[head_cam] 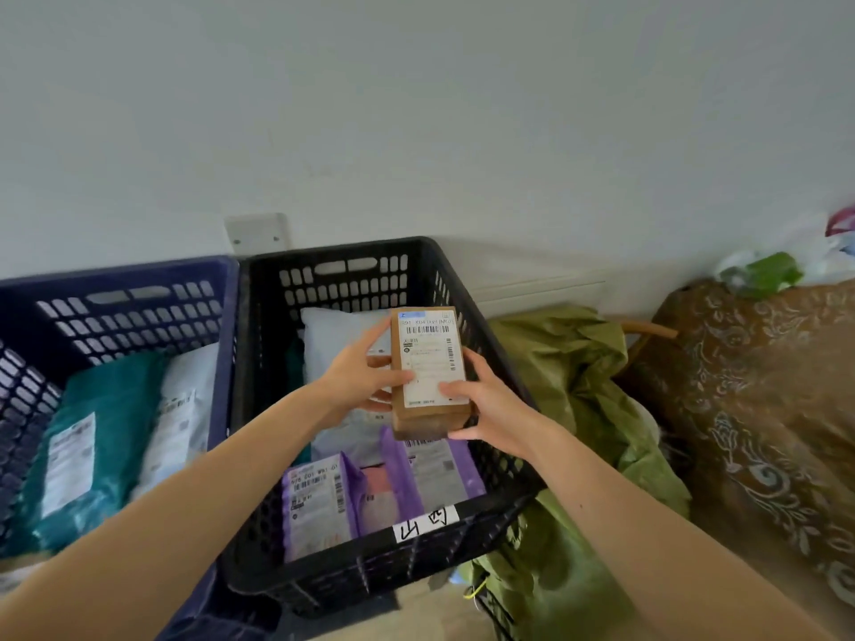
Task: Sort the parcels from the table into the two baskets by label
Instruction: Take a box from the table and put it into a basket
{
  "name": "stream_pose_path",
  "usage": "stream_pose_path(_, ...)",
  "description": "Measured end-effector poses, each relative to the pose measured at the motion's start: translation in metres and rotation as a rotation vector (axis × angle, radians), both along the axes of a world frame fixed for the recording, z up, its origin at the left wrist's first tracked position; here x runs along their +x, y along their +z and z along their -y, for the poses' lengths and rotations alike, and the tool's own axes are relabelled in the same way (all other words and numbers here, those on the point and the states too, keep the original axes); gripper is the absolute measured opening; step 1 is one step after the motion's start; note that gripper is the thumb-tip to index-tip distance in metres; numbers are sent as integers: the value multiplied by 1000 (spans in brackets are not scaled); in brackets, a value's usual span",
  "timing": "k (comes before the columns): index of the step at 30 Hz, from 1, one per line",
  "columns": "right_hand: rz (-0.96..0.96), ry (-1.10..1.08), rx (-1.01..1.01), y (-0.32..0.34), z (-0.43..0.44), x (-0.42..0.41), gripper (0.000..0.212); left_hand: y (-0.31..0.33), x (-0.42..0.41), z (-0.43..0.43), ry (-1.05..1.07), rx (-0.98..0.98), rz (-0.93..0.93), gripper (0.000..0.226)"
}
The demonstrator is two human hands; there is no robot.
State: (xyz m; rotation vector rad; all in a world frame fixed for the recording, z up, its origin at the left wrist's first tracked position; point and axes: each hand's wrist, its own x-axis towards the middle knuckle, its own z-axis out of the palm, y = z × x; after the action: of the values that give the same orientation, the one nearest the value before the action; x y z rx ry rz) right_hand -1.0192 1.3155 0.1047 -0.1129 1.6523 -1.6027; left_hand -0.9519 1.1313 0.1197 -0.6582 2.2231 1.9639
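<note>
Both hands grip the brown parcel [428,370] above the black basket [384,559]: the left hand [358,379] on one side, the right hand [486,404] on the other. The person would do well to lower it flat onto the purple parcels [324,497] inside that basket before letting go.

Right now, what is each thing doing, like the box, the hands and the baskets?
Box: held over the black basket, label up.
Left hand: grips the box's left side.
Right hand: grips its right side.
Black basket: partly filled.
Blue basket: partly filled.
Purple parcel: lying in the black basket.
Teal parcel: lying in the blue basket.
</note>
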Motion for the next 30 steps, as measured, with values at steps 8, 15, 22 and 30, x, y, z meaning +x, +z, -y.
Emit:
stream_pose_path(8,112,96,94,-22,4,-20,74,-25,-10,-7,200,114,127,91)
stream_pose_path(15,159,125,130,-27,9,-29,62,-28,-11,-8,242,63,218,66)
stream_pose_path(22,104,180,184,-30,12,-33,63,-35,2,2,355,-46,133,40)
stream_pose_path(30,-116,156,279,-32,15,-30,55,-44,31,8,459,-133,154,27)
